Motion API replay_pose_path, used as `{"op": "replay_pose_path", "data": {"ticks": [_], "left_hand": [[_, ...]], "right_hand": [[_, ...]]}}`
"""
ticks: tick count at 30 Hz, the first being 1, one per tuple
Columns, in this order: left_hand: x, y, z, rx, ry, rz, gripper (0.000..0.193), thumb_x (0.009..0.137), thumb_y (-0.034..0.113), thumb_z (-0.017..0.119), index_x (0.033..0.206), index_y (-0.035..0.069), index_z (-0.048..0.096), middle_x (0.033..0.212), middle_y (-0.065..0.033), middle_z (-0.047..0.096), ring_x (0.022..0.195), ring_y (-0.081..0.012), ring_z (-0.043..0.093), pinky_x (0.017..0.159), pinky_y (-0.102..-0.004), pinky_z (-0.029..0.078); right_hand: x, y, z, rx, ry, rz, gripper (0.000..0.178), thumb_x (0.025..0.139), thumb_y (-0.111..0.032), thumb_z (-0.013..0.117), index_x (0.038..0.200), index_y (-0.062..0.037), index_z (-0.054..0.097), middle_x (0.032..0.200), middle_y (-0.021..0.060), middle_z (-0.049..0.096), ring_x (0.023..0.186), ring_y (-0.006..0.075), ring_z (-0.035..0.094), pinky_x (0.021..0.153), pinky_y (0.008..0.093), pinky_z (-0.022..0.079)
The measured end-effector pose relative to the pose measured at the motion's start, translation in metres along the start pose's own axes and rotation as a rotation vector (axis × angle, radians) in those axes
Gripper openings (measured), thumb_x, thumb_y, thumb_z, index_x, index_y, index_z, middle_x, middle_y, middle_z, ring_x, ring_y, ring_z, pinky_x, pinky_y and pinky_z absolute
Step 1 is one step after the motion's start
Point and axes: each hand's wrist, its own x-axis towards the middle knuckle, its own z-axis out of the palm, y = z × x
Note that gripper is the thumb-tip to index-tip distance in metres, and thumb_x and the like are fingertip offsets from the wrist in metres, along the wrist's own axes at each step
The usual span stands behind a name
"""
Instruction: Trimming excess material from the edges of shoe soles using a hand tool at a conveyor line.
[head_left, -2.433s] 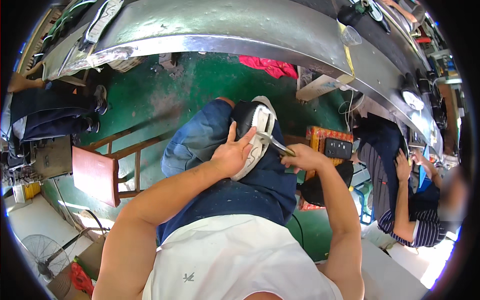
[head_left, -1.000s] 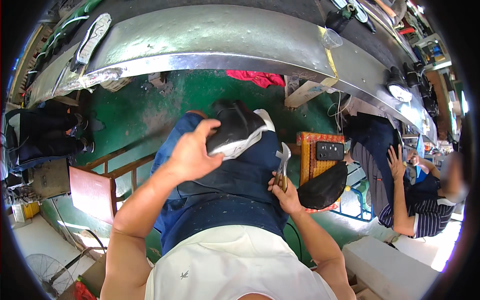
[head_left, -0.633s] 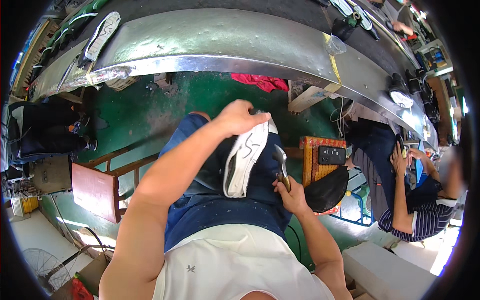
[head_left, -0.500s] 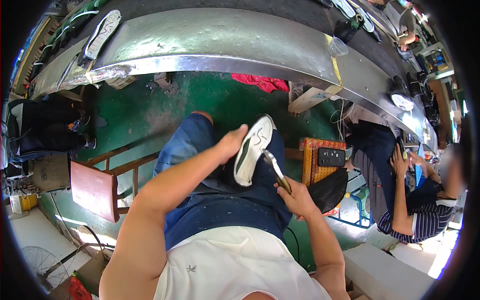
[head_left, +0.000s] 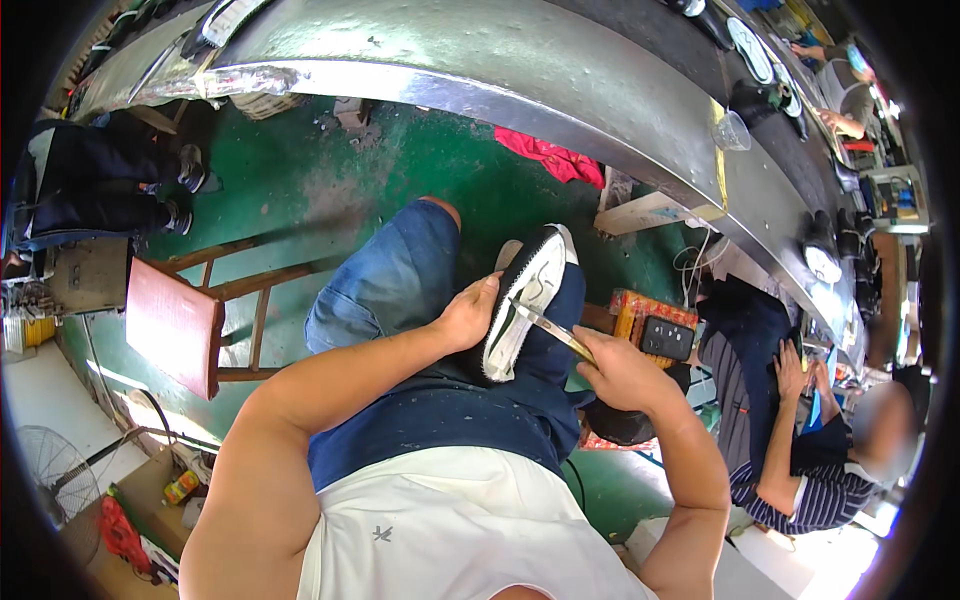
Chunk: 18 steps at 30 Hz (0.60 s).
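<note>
A dark shoe (head_left: 508,290) rests on my lap with its white sole (head_left: 540,290) facing me. My left hand (head_left: 470,312) is closed on its left side, with the thumb along the dark edge. In my right hand (head_left: 625,368) is a slim metal hand tool (head_left: 548,324) with a yellowish handle. The tool's tip lies against the sole near the middle; its exact kind is unclear. Behind the shoe, a pale rounded piece (head_left: 508,252) shows partly, the rest hidden.
A long metal-topped bench (head_left: 420,60) curves across the far side, bearing shoes and a clear plastic cup (head_left: 732,130). To my left stands a wooden stool (head_left: 175,320). A phone (head_left: 668,338) lies on a beaded seat at my right. Beyond it sits a co-worker (head_left: 800,450).
The shoe has tilted, so more of its dark side shows. My right hand has moved the tool left onto the sole. The view has shifted, with the bench sitting higher.
</note>
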Motion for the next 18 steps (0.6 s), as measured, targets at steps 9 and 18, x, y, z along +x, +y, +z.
{"op": "replay_pose_path", "data": {"ticks": [9,18], "left_hand": [[-0.001,-0.002,-0.006,0.022,-0.025,0.073,0.064,0.114,0.044,0.023,0.145,-0.006,0.048,0.140,-0.0197,0.059,0.133,-0.0267,0.052,0.114,-0.0348,0.038],[0.002,-0.002,-0.001,-0.237,-0.123,0.039,0.066,0.114,0.044,0.022,0.153,-0.007,0.037,0.144,-0.0182,0.055,0.134,-0.0228,0.049,0.116,-0.0322,0.034]], "right_hand": [[0.051,-0.036,-0.075,-0.064,-0.514,0.242,0.023,0.093,-0.021,0.064,0.099,0.0011,0.064,0.089,0.0246,0.068,0.088,0.0434,0.067,0.078,0.0496,0.050],[0.034,-0.018,-0.056,-0.024,-0.414,0.190,0.023,0.094,-0.019,0.064,0.109,-0.0014,0.060,0.095,0.0232,0.068,0.093,0.0416,0.066,0.082,0.0476,0.051]]}}
